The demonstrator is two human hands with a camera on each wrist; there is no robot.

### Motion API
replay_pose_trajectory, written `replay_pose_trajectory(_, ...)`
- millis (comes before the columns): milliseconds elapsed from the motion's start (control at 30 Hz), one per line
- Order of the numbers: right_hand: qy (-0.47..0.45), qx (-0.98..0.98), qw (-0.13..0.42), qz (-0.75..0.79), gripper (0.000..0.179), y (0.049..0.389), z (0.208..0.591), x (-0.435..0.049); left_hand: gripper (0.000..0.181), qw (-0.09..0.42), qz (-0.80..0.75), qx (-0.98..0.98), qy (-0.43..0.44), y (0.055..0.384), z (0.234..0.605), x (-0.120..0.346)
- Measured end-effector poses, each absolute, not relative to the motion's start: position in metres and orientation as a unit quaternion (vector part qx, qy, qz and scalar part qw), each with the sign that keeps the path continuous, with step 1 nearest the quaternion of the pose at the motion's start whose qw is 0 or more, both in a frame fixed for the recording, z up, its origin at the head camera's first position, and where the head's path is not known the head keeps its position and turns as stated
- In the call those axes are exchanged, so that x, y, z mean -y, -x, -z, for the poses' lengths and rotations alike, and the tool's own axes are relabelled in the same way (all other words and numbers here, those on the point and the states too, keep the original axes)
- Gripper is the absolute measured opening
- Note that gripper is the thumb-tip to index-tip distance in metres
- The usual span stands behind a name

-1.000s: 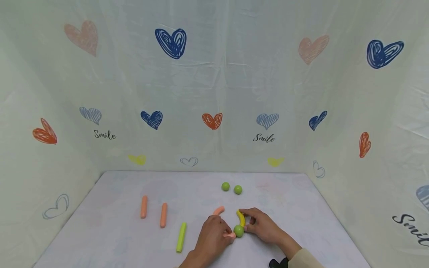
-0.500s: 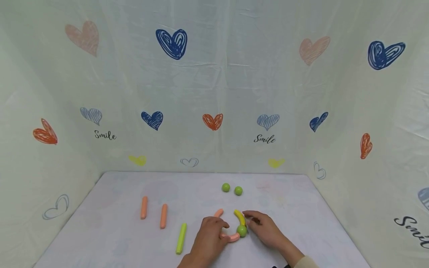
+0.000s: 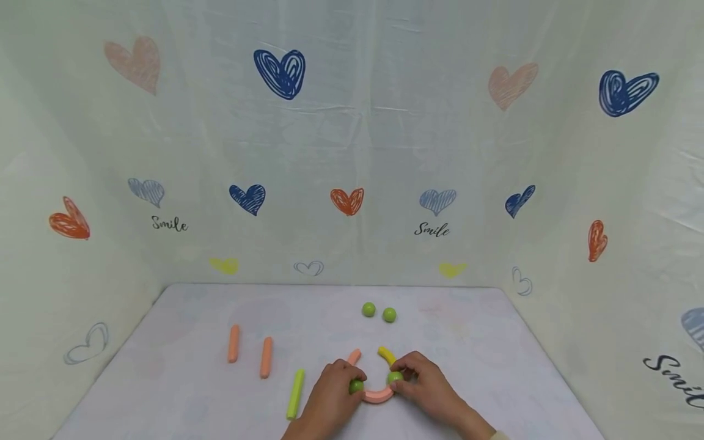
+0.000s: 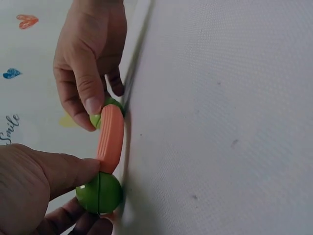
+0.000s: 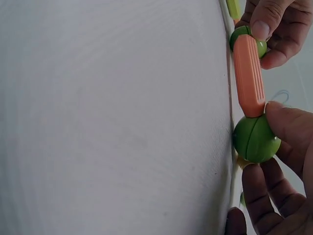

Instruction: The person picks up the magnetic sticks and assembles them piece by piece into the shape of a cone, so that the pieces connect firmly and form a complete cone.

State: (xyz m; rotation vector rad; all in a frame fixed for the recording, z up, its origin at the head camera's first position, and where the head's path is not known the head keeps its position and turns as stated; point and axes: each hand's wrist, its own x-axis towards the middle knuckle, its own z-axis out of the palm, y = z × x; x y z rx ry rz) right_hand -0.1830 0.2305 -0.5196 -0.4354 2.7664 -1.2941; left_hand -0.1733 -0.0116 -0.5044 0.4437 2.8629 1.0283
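In the head view my left hand [image 3: 334, 394] pinches a green ball [image 3: 356, 385] between thumb and fingers. My right hand [image 3: 428, 386] pinches a second green ball [image 3: 395, 377]. An orange curved rod [image 3: 377, 396] joins the two balls along the front. From the right ball a yellow curved rod [image 3: 387, 355] runs up and away. Another orange curved rod [image 3: 354, 355] rises behind my left fingers, its lower end hidden. Both wrist views show the ridged front rod [image 4: 111, 139] touching a ball at each end, with my right thumb [image 5: 283, 117] where rod and ball meet.
Two loose green balls [image 3: 369, 309] lie farther back on the white tabletop [image 3: 467, 330]. To the left are two straight orange rods [image 3: 266, 357] and a straight yellow-green rod [image 3: 295, 394]. A white heart-printed curtain [image 3: 352, 146] surrounds the table's back and sides.
My right hand has left the yellow curved rod and now pinches the right ball. The left ball has come into view between my left fingers. The yellow rod leans farther left.
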Motion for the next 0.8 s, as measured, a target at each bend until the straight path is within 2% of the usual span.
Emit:
replay_pose_trajectory(233, 0.148, -0.901, 0.02, 0.406, 0.021, 0.1829, 0.5188, -0.2267, 0.02, 0.031, -0.339, -0.927, -0.157, 0.1706, 0.504, 0.0145)
replay_pose_trajectory(400, 0.142, -0.902, 0.019, 0.407, 0.024, 0.1838, 0.5179, -0.2266, 0.019, 0.032, -0.334, -0.929, -0.155, 0.1715, 0.5024, 0.0136)
replay_pose_trajectory(800, 0.129, -0.899, 0.046, 0.416, 0.028, 0.184, 0.5191, -0.2287, 0.021, 0.041, -0.339, -0.928, -0.149, 0.1741, 0.499, 0.0154)
